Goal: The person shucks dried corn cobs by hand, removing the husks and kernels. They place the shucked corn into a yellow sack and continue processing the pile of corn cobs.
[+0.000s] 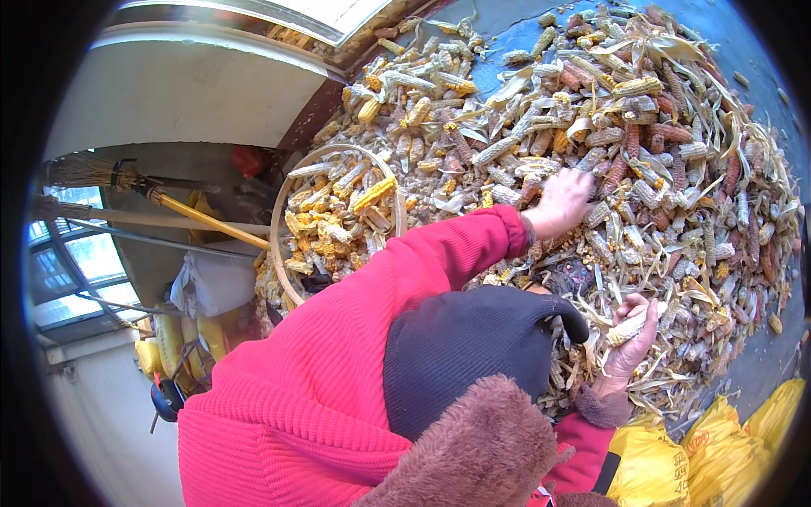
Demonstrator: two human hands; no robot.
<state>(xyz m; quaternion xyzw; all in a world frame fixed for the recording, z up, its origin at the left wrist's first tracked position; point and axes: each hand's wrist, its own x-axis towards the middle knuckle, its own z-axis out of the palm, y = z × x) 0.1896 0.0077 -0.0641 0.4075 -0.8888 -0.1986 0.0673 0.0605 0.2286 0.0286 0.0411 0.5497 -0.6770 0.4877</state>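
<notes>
My left hand [561,199], at the end of a red sleeve with a brown fuzzy cuff, reaches over a large heap of corn cobs [671,133]. Its fingers are blurred against the cobs, so whether they grip one cannot be told. Lower down, my right hand [627,348] holds a pale, mostly bare corn cob [627,329] between thumb and fingers. Dry husks and loose yellow kernels lie around both hands. A dark cap [469,348] and its curved brim partly cover the heap before me. To the left, a round basket [275,218] holds cobs, several with yellow kernels.
Yellow sacks [652,462] bearing writing lie at the lower right. A straw broom [95,172] with a yellow handle and other long poles reach towards the basket from the left. A white bag [215,279] stands beneath them. Blue-grey floor [526,32] shows beyond the heap.
</notes>
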